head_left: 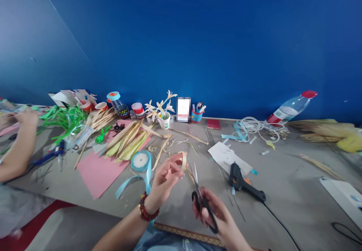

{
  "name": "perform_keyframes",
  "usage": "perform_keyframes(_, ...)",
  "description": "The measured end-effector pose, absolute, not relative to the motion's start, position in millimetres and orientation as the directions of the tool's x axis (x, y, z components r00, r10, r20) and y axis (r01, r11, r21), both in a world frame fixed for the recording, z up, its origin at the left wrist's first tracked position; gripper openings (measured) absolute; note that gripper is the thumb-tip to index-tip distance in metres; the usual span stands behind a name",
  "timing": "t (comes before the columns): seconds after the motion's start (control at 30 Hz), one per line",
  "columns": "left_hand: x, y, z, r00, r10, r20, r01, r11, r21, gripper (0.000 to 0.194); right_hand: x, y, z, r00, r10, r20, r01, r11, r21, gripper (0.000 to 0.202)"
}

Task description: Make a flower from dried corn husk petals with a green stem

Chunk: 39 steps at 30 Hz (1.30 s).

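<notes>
My left hand (166, 173), with a beaded bracelet (147, 207) at its wrist, pinches a pale curved strip (184, 161) between the fingertips. My right hand (212, 211) holds black-handled scissors (197, 183), their blades pointing up and away, just right of the strip and apart from it. Left of my left hand lies a roll of light blue ribbon (141, 161) with a loose tail. Corn husks (124, 141) rest on pink paper (98, 171). A black glue gun (244, 185) lies right of the scissors, near a white paper (229, 157).
A cup of husk flowers (164, 120) and a pen holder (197, 115) stand along the blue wall. A bottle (291, 109) leans at the right. Green strips (68, 120), a blue glue gun (52, 153) and another person's arm (21, 145) are at the left.
</notes>
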<state>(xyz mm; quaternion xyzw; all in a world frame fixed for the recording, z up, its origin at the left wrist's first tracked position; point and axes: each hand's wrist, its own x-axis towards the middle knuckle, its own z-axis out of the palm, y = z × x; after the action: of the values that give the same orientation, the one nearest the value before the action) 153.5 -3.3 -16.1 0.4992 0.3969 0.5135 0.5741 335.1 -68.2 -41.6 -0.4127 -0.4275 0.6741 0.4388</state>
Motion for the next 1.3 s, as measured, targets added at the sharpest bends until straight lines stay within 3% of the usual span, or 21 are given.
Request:
perform_keyframes(0.7,158.1,-10.5,-18.4,0.258,0.955,0.144,-0.22,-0.087,0.972,0.015,318.7,-61.1,-39.7,-0.275,0.953,-0.13,-0.334,-0.221,-0.916,0.053)
perform_keyframes(1.3,160.1,-8.9,-16.9,0.254,0.965,0.064,-0.198,-0.013,0.98,0.017,317.4,-61.2,-42.9,-0.267,0.952,-0.151,-0.372,-0.246,-0.895,0.053)
